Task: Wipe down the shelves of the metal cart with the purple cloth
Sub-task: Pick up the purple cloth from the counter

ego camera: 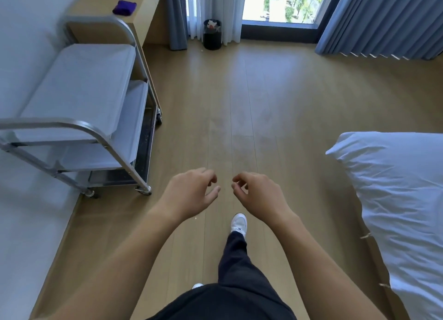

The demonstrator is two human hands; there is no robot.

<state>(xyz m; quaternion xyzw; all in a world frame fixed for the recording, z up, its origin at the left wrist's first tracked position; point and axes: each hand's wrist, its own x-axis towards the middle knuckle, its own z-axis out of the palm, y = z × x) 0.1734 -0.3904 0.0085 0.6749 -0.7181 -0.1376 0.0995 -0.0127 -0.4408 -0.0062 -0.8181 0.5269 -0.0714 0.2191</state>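
Cloth: a crumpled purple cloth point(124, 7) lies on the light wooden desk top point(96, 0), near its front edge and close to the corner by the curtains; neither hand touches it
Cart: a silver metal cart point(72, 124) with curved tube handles at both ends stands on small castors against the left wall, its far end just beside the desk and below the cloth
Shelves: the pale grey top shelf point(79, 87) lies flat between the handles; the edge of the middle shelf point(140, 99) shows under it on the side facing the room; the dark bottom shelf point(145, 147) sits just above the floor
Left hand point(191, 192): held out over the wooden plank floor point(263, 91), well apart from the cart, fingers loosely curled and thumb out, holding nothing
Right hand point(259, 195): near the left hand without touching it, fingers loosely curled with the thumb tip close to the forefinger, nothing between them
Person: dark trousers point(237, 267) and a white shoe point(239, 222) show between the forearms
Bin: a round black waste bin point(212, 35) stands at the foot of the sheer white curtain point(215, 7)
Window: a bright floor-level window point(287, 0) with pleated blue-grey curtains point(383, 19) to its right
Bed: a bed with a rumpled white cover point(395, 199) fills the right edge
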